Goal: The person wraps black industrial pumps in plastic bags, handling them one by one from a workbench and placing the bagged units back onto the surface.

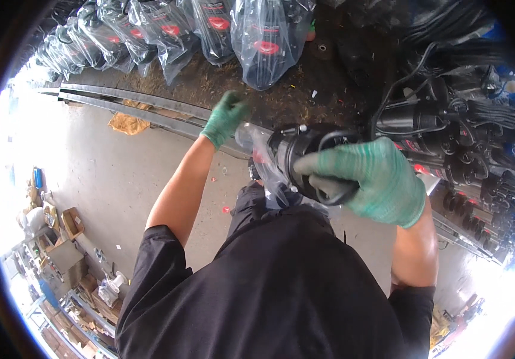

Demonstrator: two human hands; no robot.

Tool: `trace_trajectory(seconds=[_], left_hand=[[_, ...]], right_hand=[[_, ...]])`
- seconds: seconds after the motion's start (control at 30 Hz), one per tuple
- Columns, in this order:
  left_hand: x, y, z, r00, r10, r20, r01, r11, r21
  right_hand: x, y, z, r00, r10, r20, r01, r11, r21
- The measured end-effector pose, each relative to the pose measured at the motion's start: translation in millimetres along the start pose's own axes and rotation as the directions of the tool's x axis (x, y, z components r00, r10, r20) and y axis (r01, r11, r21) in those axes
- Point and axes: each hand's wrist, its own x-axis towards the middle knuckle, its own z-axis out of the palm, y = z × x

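My right hand [383, 179], in a green knitted glove, is closed around the looped handle of a black cylindrical unit [305, 152] that looks like a submersible pump. The unit is tilted in front of my body, near the bench edge. A clear plastic bag [264, 158] covers its left end and hangs down below it. My left hand [227, 118], also gloved in green, is at the bench edge, left of the bag. Its fingers look bent but are smeared, and whether they touch the plastic cannot be made out.
Several similar units in clear bags [266, 45] stand in a row along the back of the dark bench [209, 84]. Black units with bundled cables [419, 119] are piled at the right. A metal rail [132, 105] runs along the front edge. Cardboard boxes [72, 221] stand at lower left.
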Motion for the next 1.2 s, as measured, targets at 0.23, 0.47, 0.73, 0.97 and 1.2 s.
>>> trace_trajectory(seconds=[0.23, 0.47, 0.73, 0.97, 1.2], left_hand=[[40.5, -14.4, 12.9, 0.583, -0.632, 0.51, -0.247, 0.46, 0.853], [27.1, -11.1, 54.9, 0.678, -0.615, 0.403, -0.337, 0.227, 0.914], [31.0, -9.9, 80.6, 0.89, -0.276, 0.363, -0.239, 0.396, 0.887], [67.7, 13.0, 121.8, 0.757, -0.387, 0.525, -0.425, 0.318, 0.847], [113.4, 48.7, 187.7, 0.928, 0.087, 0.361, -0.303, 0.74, 0.6]], right_hand=[[10.2, -4.0, 2.6, 0.994, -0.072, 0.088, 0.075, 0.996, -0.04], [-4.1, -19.1, -2.6, 0.995, -0.008, 0.104, 0.033, 0.969, -0.245], [-59.9, -26.5, -19.4, 0.953, 0.255, 0.16, -0.2, 0.933, -0.298], [-86.3, -22.0, -9.1, 0.997, 0.058, 0.056, -0.05, 0.989, -0.139], [-53.1, -56.9, -18.2, 0.96, -0.131, 0.246, 0.159, 0.983, -0.097]])
